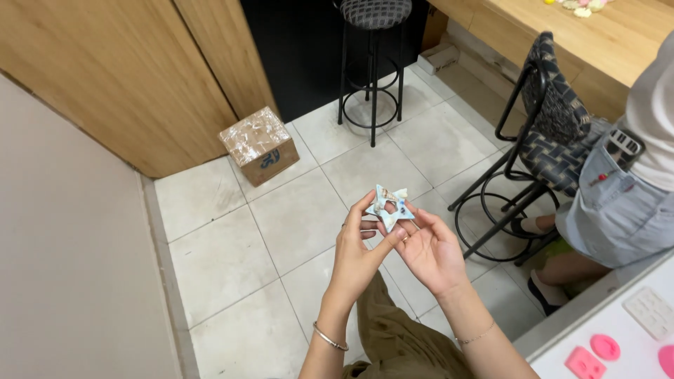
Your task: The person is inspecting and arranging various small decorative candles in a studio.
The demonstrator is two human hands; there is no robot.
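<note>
I hold a small pale-blue star-shaped piece with a hole in its middle and coloured bits on it, up over the tiled floor. My left hand pinches its left side with thumb and fingers. My right hand lies palm up under its right side, fingertips touching the star. Thin bracelets sit on both wrists.
A taped cardboard box stands on the floor by a wooden panel. A black bar stool is at the back. Another person sits on a woven black chair at right. Pink moulds lie on a white counter at bottom right.
</note>
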